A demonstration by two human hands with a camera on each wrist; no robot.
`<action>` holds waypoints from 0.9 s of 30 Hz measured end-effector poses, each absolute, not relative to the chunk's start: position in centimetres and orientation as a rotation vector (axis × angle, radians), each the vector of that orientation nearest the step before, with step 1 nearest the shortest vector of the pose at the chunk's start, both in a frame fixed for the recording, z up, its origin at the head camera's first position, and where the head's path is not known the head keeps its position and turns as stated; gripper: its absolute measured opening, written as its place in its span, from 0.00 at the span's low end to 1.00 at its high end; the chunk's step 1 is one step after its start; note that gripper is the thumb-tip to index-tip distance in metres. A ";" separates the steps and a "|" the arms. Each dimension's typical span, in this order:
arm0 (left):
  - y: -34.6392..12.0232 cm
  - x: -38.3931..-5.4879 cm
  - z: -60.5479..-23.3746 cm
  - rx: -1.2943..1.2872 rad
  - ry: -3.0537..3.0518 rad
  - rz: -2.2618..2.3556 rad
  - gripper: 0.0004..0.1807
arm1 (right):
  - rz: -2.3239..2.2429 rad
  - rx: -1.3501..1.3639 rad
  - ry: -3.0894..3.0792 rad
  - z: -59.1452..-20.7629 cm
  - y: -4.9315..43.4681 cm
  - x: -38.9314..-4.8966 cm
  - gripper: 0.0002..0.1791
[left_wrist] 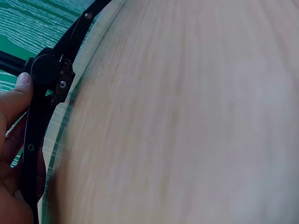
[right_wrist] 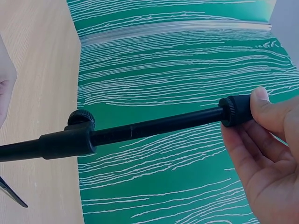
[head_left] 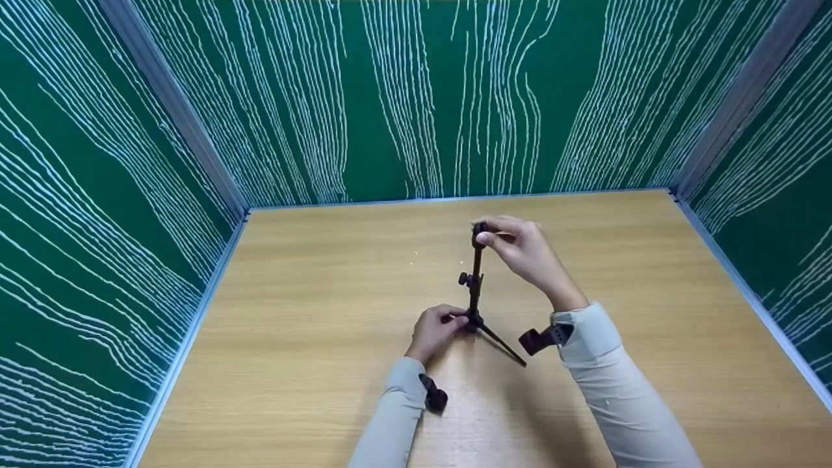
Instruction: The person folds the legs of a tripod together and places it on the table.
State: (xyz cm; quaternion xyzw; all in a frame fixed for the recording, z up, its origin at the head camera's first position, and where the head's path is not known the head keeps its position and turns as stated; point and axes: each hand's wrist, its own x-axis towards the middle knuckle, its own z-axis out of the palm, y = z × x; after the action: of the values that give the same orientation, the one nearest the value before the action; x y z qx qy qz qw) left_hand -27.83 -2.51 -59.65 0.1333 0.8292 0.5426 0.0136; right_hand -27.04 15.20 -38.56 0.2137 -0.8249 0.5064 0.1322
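A black tripod stand (head_left: 476,276) is held upright over the wooden table, one spread leg (head_left: 502,344) slanting toward the front right. My right hand (head_left: 523,250) pinches the top fitting (right_wrist: 239,110) of its pole between thumb and fingers. Partway down the pole sits a sleeve with a round knob (right_wrist: 81,119). Low on the stand, my left hand (head_left: 437,330) grips the leg hub area; in the left wrist view its thumb lies against the black hub (left_wrist: 46,70) and its fingers are behind a leg (left_wrist: 35,144).
The wooden table (head_left: 312,312) is bordered by green panels (head_left: 390,97) with white wavy lines at the back and both sides. A few tiny pale specks (head_left: 411,263) lie left of the stand. Each wrist wears a black camera (head_left: 437,398).
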 end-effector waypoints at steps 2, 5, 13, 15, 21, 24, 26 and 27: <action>-2.5 -27.9 -59.7 0.420 2.581 1.691 0.10 | 1.482 0.613 -2.394 -38.6 15.2 -27.0 0.13; -2.5 -27.9 -59.8 0.419 2.575 1.693 0.10 | 1.498 0.598 -2.399 -38.6 15.2 -26.9 0.13; -2.5 -27.9 -59.7 0.398 2.573 1.694 0.10 | 1.484 0.600 -2.421 -38.5 15.2 -27.0 0.14; -2.5 -28.0 -59.6 0.393 2.564 1.702 0.11 | 1.483 0.603 -2.421 -38.5 15.2 -27.1 0.14; -2.5 -28.1 -59.6 0.393 2.587 1.671 0.10 | 1.458 0.595 -2.442 -39.2 15.2 -27.2 0.14; -2.5 -28.0 -59.5 0.391 2.594 1.655 0.10 | 1.457 0.583 -2.470 -40.1 15.2 -27.3 0.14; -2.5 -28.0 -59.5 0.395 2.590 1.656 0.10 | 1.471 0.574 -2.480 -40.5 15.2 -27.3 0.14; -2.5 -28.0 -59.4 0.397 2.588 1.656 0.10 | 1.483 0.570 -2.476 -40.7 15.2 -27.3 0.15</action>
State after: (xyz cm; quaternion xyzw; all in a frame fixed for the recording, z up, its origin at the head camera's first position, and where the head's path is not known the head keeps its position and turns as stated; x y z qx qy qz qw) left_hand -27.98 -2.46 -59.43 0.1282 0.8352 0.5344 0.0215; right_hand -27.29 15.23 -40.72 0.1928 -0.8375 0.5016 0.0994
